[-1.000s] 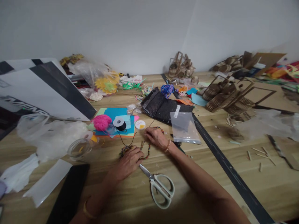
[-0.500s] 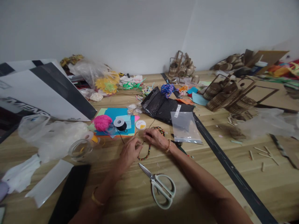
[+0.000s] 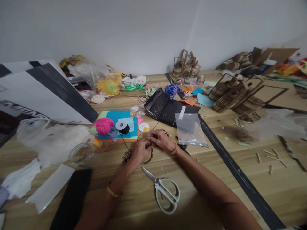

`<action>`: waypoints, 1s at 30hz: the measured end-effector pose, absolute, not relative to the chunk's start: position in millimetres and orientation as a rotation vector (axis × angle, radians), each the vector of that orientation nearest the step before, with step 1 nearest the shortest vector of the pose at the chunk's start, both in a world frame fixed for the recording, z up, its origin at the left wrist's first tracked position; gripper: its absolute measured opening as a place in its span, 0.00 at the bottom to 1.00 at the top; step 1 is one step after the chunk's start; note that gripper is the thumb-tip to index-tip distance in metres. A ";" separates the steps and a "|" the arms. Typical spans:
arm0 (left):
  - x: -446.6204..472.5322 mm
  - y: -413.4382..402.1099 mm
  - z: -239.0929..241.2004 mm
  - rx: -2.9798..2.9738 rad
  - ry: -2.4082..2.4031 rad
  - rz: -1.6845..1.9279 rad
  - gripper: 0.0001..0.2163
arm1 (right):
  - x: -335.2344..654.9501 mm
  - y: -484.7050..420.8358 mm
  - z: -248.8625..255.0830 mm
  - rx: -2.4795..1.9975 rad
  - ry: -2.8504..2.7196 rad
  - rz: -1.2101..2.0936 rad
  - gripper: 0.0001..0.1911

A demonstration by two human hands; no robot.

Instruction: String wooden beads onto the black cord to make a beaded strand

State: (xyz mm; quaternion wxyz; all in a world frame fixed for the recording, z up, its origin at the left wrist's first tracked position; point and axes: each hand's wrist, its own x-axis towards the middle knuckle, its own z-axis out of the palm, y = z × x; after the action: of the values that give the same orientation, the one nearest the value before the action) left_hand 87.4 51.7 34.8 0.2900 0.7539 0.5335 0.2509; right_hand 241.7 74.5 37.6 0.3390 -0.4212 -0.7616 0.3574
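– While bent inward over the bench (image 3: pixel 203 179), how set, left hand (image 3: pixel 141 150) and right hand (image 3: pixel 159 139)?
– With fingers curled, close together at the tips, probably for fine control; whether pinching the beads (image 3: pixel 151 156), impossible to tell.
– And where to find the beads?
– Between and beneath the hands: tiny, multicoloured, in a curved strand. Nearby, presumably for easy reach: metal-bladed, pale-handled scissors (image 3: pixel 165 198).
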 end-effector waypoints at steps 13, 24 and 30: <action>61.6 49.5 45.4 2.093 1.373 0.594 0.06 | 242.5 70.0 44.6 -1.184 -2.196 0.559 0.04; 48.8 27.1 37.8 2.389 1.158 0.674 0.17 | 249.6 77.8 39.7 -1.175 -2.168 0.678 0.05; 52.2 25.8 33.7 2.534 1.091 0.620 0.22 | 250.8 80.0 35.0 -1.182 -2.148 0.729 0.05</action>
State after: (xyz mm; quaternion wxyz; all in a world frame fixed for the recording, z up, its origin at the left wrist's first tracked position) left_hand 52.2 25.8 33.7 0.1566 0.8851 0.3810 0.2165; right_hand 250.8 80.0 35.0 0.2878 -0.4425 -0.8043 0.2730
